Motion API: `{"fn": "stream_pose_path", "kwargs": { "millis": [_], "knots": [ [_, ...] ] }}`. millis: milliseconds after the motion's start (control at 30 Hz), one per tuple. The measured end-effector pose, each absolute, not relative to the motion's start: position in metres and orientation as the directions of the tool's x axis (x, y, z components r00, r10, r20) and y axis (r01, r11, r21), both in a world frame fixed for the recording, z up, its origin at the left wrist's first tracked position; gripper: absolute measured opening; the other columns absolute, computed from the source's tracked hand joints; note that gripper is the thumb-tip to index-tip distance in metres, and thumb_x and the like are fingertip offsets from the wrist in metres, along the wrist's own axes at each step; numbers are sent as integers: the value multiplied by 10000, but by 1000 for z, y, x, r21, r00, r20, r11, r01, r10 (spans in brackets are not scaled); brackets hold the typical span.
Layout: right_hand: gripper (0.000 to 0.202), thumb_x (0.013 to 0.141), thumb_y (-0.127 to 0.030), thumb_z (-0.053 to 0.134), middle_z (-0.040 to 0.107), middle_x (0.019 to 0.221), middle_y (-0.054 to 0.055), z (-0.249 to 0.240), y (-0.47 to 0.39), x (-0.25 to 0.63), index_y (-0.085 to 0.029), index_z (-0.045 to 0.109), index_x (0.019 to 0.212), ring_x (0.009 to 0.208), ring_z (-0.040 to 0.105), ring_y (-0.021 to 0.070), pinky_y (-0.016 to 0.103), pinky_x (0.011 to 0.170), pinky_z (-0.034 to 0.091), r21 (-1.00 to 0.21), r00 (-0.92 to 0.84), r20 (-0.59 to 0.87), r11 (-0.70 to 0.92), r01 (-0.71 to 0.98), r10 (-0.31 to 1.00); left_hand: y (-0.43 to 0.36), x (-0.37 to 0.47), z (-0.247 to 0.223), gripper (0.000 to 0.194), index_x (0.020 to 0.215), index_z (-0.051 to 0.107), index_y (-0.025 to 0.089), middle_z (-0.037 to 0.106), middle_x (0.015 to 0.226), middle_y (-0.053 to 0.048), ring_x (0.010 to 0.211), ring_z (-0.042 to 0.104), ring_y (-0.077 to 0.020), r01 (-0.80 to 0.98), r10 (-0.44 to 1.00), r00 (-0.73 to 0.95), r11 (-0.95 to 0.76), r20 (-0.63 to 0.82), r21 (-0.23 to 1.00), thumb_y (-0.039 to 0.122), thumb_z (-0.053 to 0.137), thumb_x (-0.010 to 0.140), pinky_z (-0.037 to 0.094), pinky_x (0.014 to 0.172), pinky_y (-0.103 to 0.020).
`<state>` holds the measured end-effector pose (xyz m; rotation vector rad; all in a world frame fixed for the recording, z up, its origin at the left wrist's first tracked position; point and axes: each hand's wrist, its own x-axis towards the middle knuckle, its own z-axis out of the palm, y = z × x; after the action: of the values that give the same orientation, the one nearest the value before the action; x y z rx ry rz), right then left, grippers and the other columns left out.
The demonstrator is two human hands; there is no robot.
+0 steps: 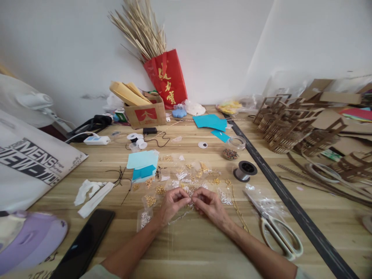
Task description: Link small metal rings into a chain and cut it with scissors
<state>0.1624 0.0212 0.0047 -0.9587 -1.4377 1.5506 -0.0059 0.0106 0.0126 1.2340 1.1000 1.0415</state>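
Observation:
My left hand (pixel 174 202) and my right hand (pixel 207 203) meet above the wooden table (pixel 186 248), fingertips pinched and almost touching. What the left fingers pinch is too small to make out, and the same goes for the right. A thin silver chain (pixel 180 217) lies on the wood just below the fingertips. Small bags of silver and gold beads spread out beyond the hands. Gold beads (pixel 150 200) and silver rings (pixel 144 219) are left of my left hand. To the right of my right hand are clear rings (pixel 225 196) and a gold chain (pixel 238 211).
White-handled scissors (pixel 280 236) lie at right, near a wire spool (pixel 245 171) and a bead jar (pixel 230 154). A black phone (pixel 84 244) rests at front left. Blue sheets (pixel 143 164), a cardboard box (pixel 147 112) and a red bag (pixel 168 79) stand farther back. Brown woven baskets (pixel 286 128) crowd the right.

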Motion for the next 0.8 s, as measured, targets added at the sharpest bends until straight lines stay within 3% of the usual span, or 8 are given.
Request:
{"fn": "stream_pose_path", "kwargs": {
  "millis": [233, 567, 800],
  "knots": [
    [272, 770, -402, 663, 473, 508, -50, 5, 21, 162, -145, 581, 735, 427, 385, 64, 184, 410, 297, -998, -388, 15, -8, -57, 921, 11, -8, 13, 192, 669, 618, 137, 621, 632, -8, 614, 533, -128, -32, 978, 201, 62, -55, 998, 307, 692, 718, 416, 612, -236],
    [341, 771, -492, 636, 465, 504, -49, 6, 20, 162, -159, 573, 737, 414, 393, 70, 195, 403, 317, -998, -379, -26, -46, -43, 925, 12, -10, 8, 184, 677, 611, 143, 626, 646, -3, 627, 541, -130, -48, 974, 218, 76, -64, 996, 301, 689, 729, 413, 633, -239],
    [295, 768, -444, 657, 472, 516, -43, 4, 21, 162, -160, 584, 735, 430, 396, 75, 195, 407, 302, -999, -375, 13, -7, -53, 927, 13, -9, 5, 223, 645, 597, 137, 638, 652, -13, 640, 562, -139, -65, 969, 227, 119, -101, 991, 288, 761, 656, 418, 641, -251]
  ]
}}
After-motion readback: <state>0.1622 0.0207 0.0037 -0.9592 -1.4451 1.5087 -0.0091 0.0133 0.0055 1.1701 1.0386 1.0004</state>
